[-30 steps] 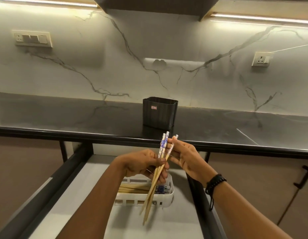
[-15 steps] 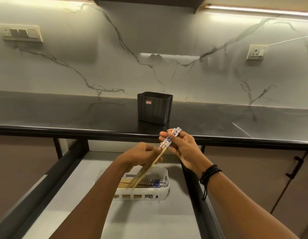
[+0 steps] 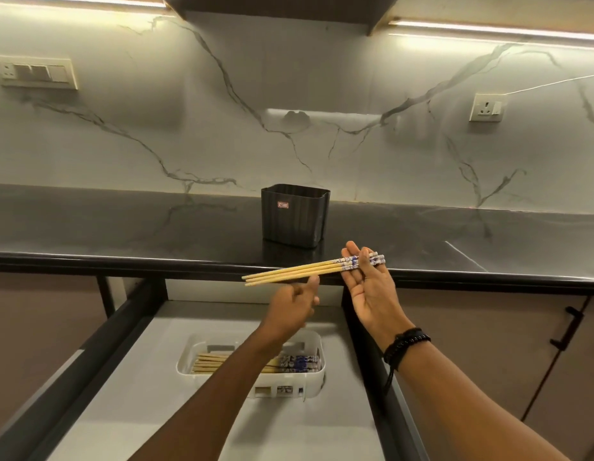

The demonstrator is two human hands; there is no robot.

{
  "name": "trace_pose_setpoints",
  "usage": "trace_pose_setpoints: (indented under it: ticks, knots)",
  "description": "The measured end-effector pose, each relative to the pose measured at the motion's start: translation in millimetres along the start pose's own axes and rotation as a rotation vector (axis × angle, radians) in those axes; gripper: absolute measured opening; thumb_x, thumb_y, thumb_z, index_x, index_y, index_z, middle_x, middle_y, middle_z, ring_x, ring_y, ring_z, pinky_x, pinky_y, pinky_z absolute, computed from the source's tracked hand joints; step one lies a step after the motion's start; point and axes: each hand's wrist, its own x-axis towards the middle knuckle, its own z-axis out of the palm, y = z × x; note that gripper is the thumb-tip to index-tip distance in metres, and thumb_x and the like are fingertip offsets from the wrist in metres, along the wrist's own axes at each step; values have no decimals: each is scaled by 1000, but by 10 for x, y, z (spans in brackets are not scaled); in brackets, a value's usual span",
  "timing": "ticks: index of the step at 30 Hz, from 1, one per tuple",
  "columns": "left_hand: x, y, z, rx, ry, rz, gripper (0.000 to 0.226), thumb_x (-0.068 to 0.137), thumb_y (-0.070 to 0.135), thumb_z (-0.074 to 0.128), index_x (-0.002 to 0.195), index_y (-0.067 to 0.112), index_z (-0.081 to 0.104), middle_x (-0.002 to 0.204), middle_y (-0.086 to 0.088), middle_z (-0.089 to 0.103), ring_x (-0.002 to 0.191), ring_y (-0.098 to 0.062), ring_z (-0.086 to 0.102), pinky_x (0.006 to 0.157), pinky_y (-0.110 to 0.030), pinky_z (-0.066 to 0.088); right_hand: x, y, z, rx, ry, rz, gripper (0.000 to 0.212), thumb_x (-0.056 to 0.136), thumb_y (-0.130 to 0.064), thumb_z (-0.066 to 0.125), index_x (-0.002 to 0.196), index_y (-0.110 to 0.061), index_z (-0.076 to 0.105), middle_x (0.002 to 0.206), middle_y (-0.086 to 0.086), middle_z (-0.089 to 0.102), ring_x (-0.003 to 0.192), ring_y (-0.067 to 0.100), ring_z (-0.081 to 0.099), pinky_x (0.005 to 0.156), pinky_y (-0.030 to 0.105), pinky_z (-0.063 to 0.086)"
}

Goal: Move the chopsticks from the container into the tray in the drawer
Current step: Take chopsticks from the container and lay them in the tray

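Three wooden chopsticks (image 3: 299,272) with blue-and-white patterned ends lie almost level in front of the counter edge. My right hand (image 3: 372,294) holds them at the patterned ends, palm towards me, one finger lying over them. Just below their bare tips is my left hand (image 3: 289,311), fingers loosely curled, thumb touching them from underneath. The dark ribbed container (image 3: 294,216) stands on the counter behind; its inside is hidden. Below my left forearm, a white tray (image 3: 317,377) in the open drawer (image 3: 139,377) holds several more chopsticks (image 3: 209,362) lying flat.
The dark glossy counter (image 3: 122,227) runs across the view with a marble wall behind it. Black drawer rails flank the grey drawer floor. A cabinet door with a black handle (image 3: 568,331) is at the right.
The chopsticks have swung from steeply tilted to nearly level and risen above the tray. My left hand has let go of their middle and now only touches them with its thumb.
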Motion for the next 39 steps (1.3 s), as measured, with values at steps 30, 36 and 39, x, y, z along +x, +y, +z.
trace_pose_setpoints:
  ticks: [30, 36, 39]
  knots:
    - [84, 125, -479, -1097, 78, -164, 20, 96, 11, 53, 107, -4, 59, 95, -23, 72, 83, -29, 73, 67, -35, 61, -186, 160, 136, -102, -289, 205, 36, 98, -27, 45, 129, -11, 56, 129, 10, 66, 119, 26, 63, 99, 36, 50]
    - [93, 87, -539, -1068, 92, -158, 17, 96, 10, 51, 104, -3, 59, 96, -22, 72, 86, -29, 73, 72, -39, 60, -143, 140, 83, -257, -213, 93, 27, 98, -14, 50, 119, -2, 62, 120, 21, 68, 105, 28, 69, 89, 36, 57]
    - [103, 64, -566, -1032, 111, -157, 17, 96, 10, 50, 106, -2, 59, 98, -21, 72, 89, -29, 72, 74, -39, 60, -117, 132, 48, -365, -182, 35, 28, 95, -13, 55, 118, 0, 64, 112, 23, 70, 96, 26, 71, 85, 34, 59]
